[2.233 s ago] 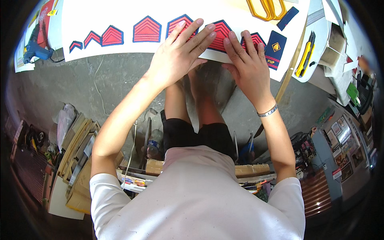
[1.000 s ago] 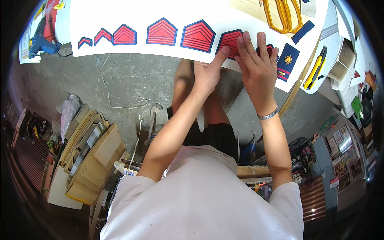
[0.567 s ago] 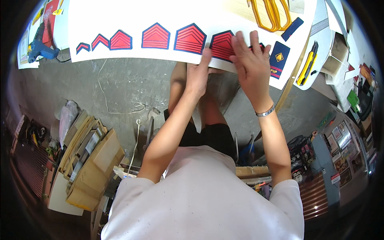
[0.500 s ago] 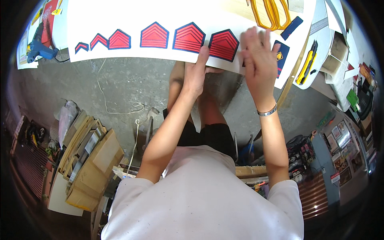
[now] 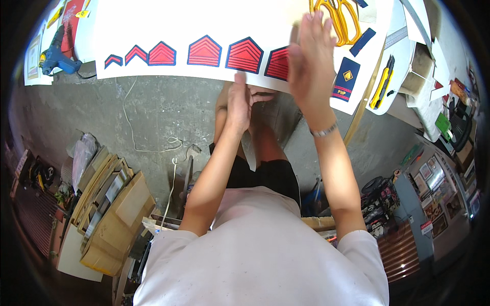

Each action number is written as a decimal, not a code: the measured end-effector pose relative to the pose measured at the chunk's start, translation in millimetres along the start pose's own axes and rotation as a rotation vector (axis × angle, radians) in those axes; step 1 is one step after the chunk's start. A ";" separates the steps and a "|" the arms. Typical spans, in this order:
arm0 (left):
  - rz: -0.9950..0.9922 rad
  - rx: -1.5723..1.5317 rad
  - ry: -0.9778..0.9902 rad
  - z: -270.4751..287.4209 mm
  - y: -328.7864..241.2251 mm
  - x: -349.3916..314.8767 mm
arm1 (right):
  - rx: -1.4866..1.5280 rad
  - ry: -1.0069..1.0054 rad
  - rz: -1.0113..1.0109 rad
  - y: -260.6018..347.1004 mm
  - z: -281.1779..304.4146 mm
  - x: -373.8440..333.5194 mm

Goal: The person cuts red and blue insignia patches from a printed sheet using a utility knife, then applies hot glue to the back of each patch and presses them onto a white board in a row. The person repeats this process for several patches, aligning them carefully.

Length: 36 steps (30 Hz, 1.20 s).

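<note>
Red patches (image 5: pixel 244 56) lie in a row along the near edge of the white sheet (image 5: pixel 138 23), where the left hand (image 5: pixel 239 104) sets its thumb, though whether it pinches that edge I cannot tell. The blurred right hand (image 5: pixel 311 71), fingers extended and seemingly holding nothing, partly covers the rightmost visible one; steadying the sheet lightly should keep the row straight

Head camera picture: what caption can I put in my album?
Left hand at the near edge of a white sheet, right hand partly hiding a red, blue-edged patch.
</note>
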<state>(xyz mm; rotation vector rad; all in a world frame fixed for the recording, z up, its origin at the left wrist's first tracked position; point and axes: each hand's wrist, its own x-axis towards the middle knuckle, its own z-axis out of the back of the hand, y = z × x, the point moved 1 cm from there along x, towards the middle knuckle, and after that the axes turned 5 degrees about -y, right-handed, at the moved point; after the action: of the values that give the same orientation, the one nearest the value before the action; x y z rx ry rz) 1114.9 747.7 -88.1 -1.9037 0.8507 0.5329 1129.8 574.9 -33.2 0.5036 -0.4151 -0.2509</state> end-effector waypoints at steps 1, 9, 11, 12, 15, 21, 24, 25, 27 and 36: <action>0.010 -0.059 -0.037 2.8 -3.1 -1.5 | -0.047 0.010 0.015 7.1 -13.4 6.7; 0.059 -0.093 -0.153 -13.3 -28.4 -3.0 | -0.316 0.150 -0.013 29.2 -57.7 27.3; 0.134 -0.128 -0.266 -19.0 -26.9 -4.3 | -0.312 0.173 -0.033 29.3 -56.6 28.4; 0.146 -0.130 -0.295 -21.2 -26.2 -4.5 | -0.305 0.187 -0.051 29.8 -56.2 29.2; 0.149 -0.189 -0.347 -25.2 -23.4 -2.3 | -0.304 0.225 -0.082 30.6 -56.7 32.2; 0.161 -0.215 -0.431 -27.3 -22.0 -0.7 | -0.306 0.305 -0.109 31.2 -56.8 34.5; 0.178 -0.215 -0.427 -25.3 -21.2 -2.1 | -0.306 0.328 -0.111 31.3 -57.5 34.9; 0.177 -0.215 -0.429 -24.3 -20.3 -2.0 | -0.306 0.324 -0.105 30.6 -57.7 35.0; 0.174 -0.213 -0.428 -22.9 -17.8 -2.1 | -0.301 0.329 -0.098 29.9 -57.7 33.6; 0.397 0.133 -0.321 -14.5 -51.2 -28.6 | -0.157 0.221 -0.132 29.8 -38.2 34.1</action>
<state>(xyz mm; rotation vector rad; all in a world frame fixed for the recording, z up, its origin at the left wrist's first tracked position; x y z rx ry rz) 1134.4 760.1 -32.3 -1.4794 1.0243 0.9680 1180.8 604.6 -37.3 0.3992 -0.1453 -0.3484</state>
